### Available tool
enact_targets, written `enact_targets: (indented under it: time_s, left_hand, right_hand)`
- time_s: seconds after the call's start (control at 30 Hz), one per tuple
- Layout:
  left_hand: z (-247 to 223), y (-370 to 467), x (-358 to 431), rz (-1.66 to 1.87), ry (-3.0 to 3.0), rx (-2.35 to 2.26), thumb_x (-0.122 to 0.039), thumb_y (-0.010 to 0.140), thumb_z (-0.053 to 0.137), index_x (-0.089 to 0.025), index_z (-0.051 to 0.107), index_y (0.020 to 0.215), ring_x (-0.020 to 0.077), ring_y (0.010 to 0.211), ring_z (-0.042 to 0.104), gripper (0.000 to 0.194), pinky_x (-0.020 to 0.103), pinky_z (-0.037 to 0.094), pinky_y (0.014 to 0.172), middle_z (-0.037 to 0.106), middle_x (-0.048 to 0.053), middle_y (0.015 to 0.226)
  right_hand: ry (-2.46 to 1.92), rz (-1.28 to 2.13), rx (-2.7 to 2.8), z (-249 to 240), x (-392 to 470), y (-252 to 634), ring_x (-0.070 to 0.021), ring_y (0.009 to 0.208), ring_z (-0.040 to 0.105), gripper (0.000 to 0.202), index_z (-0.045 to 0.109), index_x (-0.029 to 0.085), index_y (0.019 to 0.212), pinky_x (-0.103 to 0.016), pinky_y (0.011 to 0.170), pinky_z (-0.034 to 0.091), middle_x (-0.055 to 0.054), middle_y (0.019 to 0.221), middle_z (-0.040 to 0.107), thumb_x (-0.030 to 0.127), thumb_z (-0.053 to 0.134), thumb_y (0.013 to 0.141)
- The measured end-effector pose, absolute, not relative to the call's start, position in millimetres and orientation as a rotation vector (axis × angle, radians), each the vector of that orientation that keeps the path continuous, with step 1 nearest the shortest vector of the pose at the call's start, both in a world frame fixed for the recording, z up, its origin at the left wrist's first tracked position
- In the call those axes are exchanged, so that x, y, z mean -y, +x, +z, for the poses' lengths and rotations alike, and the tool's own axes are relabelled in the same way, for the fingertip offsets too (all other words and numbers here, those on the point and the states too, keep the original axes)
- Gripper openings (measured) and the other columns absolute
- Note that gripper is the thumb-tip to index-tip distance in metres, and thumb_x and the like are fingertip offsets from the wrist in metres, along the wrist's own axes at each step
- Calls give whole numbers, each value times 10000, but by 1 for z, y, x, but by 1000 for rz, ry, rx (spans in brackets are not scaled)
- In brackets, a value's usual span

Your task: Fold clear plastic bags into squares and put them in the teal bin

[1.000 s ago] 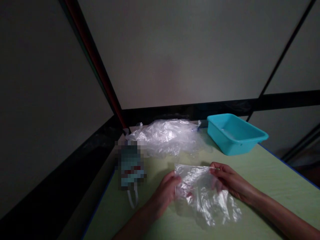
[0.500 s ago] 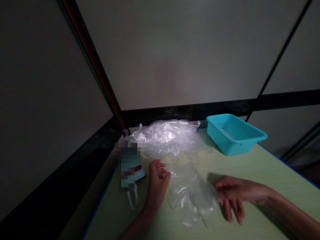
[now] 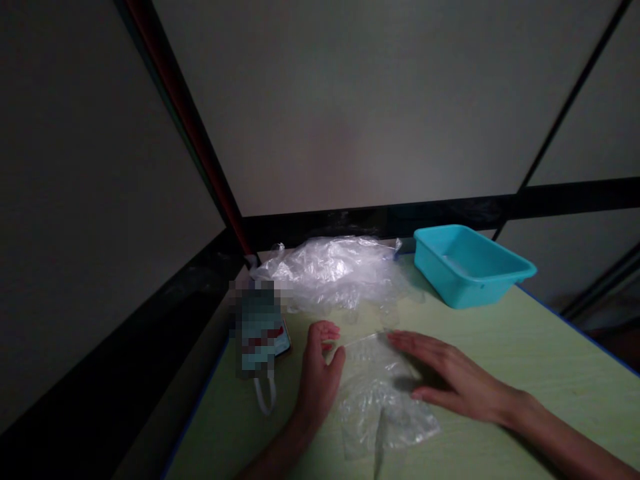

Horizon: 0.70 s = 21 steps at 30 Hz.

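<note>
While a heap [image 3: 325, 270] sits loose, one film [image 3: 370, 400] lies spread before us

As the surface [image 3: 515, 327] carries everything, we begin there. Across its far side lies the heap of clear, crumpled plastic, with the tub [image 3: 477, 293] just beside it on the right; nothing in the heap looks laid out. Nearer us, the film is down on the surface between our two hands. We judge the work on it to be partway: its far edge runs fairly straight, so the laying down seems done, but creases in its middle and near part are left. Our right hand [image 3: 455, 373] reaches to its far right corner, fingers stretched out, thumb apart, gripping nothing; how firmly it presses, we cannot tell. Our left hand [image 3: 317, 373] is at the far left corner, fingers and thumb loosely curved with a gap between them and nothing clearly held; whether the thumb touches the film is unclear.

Counting down in size, we find one surface, one heap, one tub, one separate film, two hands, one phone [image 3: 283, 342], mostly blurred out, and one white strap [image 3: 273, 390] just below it. The pieces within the heap overlap too much for us to number.
</note>
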State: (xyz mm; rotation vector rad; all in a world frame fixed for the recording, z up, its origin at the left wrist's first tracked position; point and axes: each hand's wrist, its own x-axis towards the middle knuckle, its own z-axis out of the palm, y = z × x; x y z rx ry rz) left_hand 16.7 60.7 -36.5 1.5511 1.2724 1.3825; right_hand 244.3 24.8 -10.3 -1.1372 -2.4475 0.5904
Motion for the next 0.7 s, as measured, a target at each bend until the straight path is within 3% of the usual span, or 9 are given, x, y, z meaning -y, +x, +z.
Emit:
enact_targets:
  time_s: [0.07,0.17,0.43,0.7]
  left_hand:
    - [-36,16,-61,1378,1559,-1265,-127,622,468,-193,485,811,176,784,520,201,305,392,698,529,17,824]
    - [-35,16,-61,1376,1565,-1259,-126,620,468,-192,493,802,173,777,525,196,299,398,694,532,13,810]
    - [-31,16,-60,1344,1602,-1261,-130,642,457,-193,487,794,165,741,527,168,283,401,667,530,8,793]
    - [-21,21,-36,1105,1910,-1037,-64,656,484,-196,496,904,181,884,507,281,305,377,818,545,29,890]
  right_hand:
    - [-1096,498,2589,-16,-26,242,-258,1294,229,758,166,140,1393,-458,1060,171,-132,1432,228,503,486,810]
    - [-1111,418,2714,-20,-28,239,-253,1317,131,801,68,112,1401,-475,1067,92,-145,1448,124,546,417,825]
    - [-1209,395,2756,-19,-24,238,-261,1316,118,792,55,112,1395,-496,1059,98,-165,1438,115,575,363,832]
    - [-1251,302,2704,-22,-18,249,-275,1308,146,786,52,147,1399,-504,1052,137,-146,1439,131,559,399,826]
